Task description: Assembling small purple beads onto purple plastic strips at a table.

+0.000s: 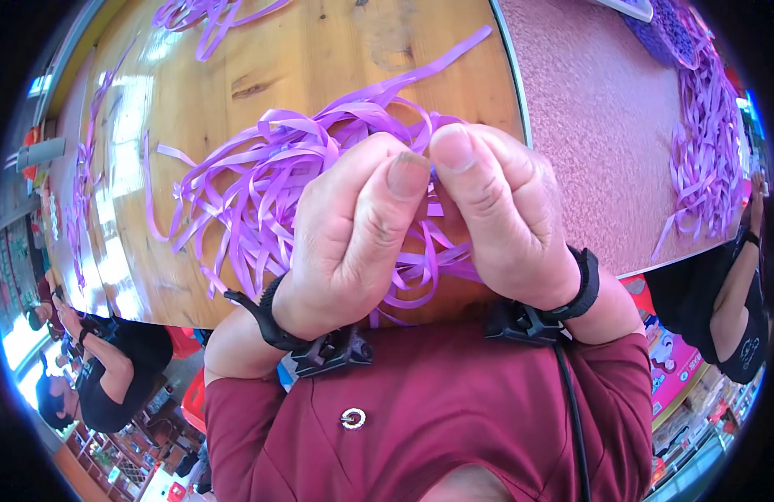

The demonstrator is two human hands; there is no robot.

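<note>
My left hand [362, 222] and my right hand [508, 209] are raised close together in front of my chest. On both, the thumb lies pressed along the curled fingers, with the two thumb tips nearly meeting. Whatever is pinched in them is hidden behind the thumbs and knuckles. Below and beyond the hands spreads a tangled heap of purple ribbons [249, 197] on the wooden table [320, 50]. Some strands show through the gap between my palms, and one long end reaches out to the far right. Black straps circle both wrists.
More purple ribbons [207, 17] lie at the table's far left, with others along its left side [82, 184]. Beyond the table's right edge, a pink surface [588, 159] carries a ribbon heap [705, 159] and a purple basket [663, 33]. People in black sit at both sides.
</note>
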